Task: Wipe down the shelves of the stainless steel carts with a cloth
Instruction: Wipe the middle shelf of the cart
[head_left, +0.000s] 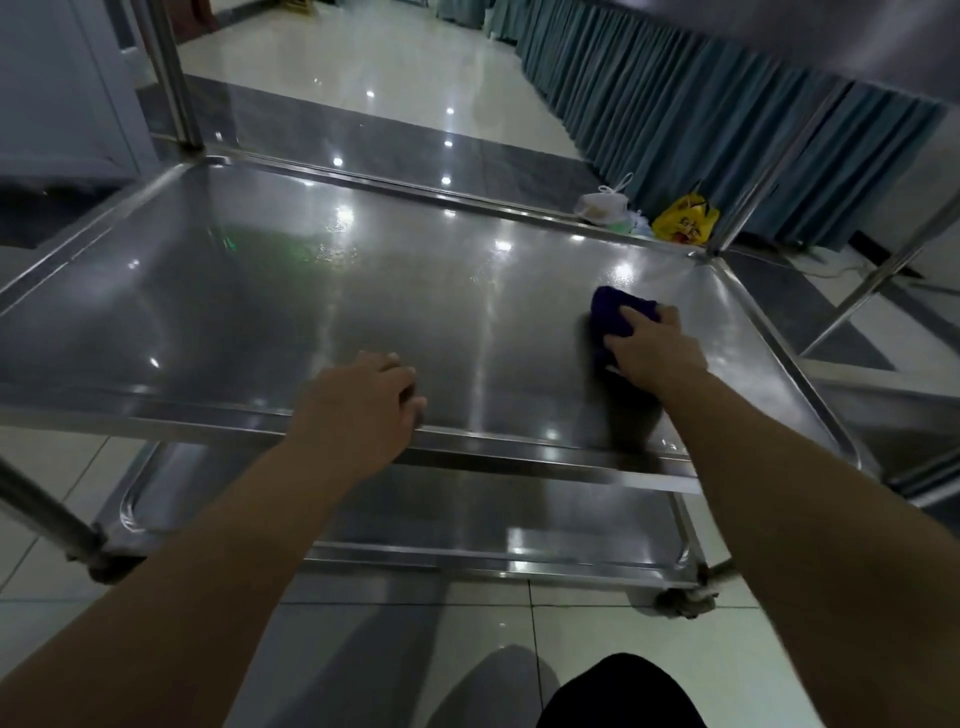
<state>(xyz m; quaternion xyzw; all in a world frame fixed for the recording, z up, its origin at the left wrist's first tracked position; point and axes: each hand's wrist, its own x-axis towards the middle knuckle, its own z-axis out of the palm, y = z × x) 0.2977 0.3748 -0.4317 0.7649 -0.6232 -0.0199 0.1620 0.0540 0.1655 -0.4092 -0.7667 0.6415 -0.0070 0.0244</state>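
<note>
Purple cloth lies at 3 o'clock on the cart's middle shelf, half hidden under the right hand gripping it; left hand curls over the shelf's near rim at 6 o'clock, fingertips blurred

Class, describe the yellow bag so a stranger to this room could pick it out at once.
Find the long teal pleated curtain on the right. At its foot, just past the far right corner of the shelf being wiped, sits the yellow bag. It alone is bright yellow; the white bag beside it is pale and knotted.
</note>
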